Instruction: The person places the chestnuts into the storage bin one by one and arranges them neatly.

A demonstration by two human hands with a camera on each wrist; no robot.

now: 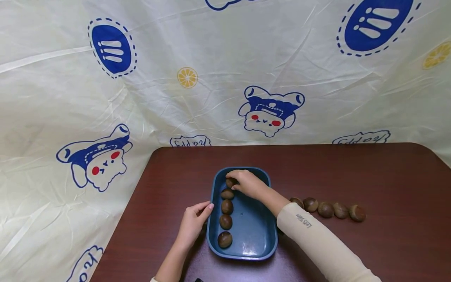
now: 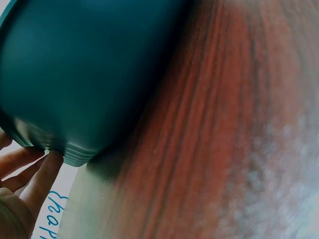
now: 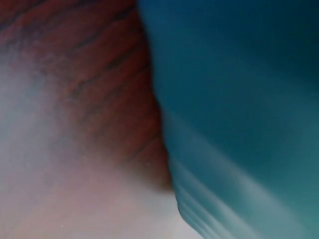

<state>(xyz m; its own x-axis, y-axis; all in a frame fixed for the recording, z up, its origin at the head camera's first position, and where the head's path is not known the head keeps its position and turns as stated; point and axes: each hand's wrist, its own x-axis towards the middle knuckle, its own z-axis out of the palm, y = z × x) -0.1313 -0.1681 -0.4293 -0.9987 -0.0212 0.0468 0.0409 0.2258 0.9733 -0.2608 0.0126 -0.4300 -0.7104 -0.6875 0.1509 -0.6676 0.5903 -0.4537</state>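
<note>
A blue tray (image 1: 253, 252) lies on the table, with a column of brown chestnuts (image 1: 226, 221) along its left side. At the column's far end, my right hand (image 1: 248, 183) pinches a chestnut (image 1: 231, 183) between thumb and fingers, inside the tray. This chestnut sits close to the one just below it. My left hand (image 1: 193, 220) holds the tray's left rim, thumb and fingertips at the edge. The left wrist view has those fingers (image 2: 42, 179) against the tray wall (image 2: 89, 74). Only the tray's outer side (image 3: 239, 124) and the table show in the right wrist view.
Right of the tray, several more chestnuts (image 1: 325, 209) form a row on the dark red-brown table (image 1: 176, 176); the right sleeve (image 1: 313, 235) passes close in front of them. A printed pale cloth (image 1: 197, 105) hangs behind the table. A small black object (image 1: 199, 280) shows at the bottom edge.
</note>
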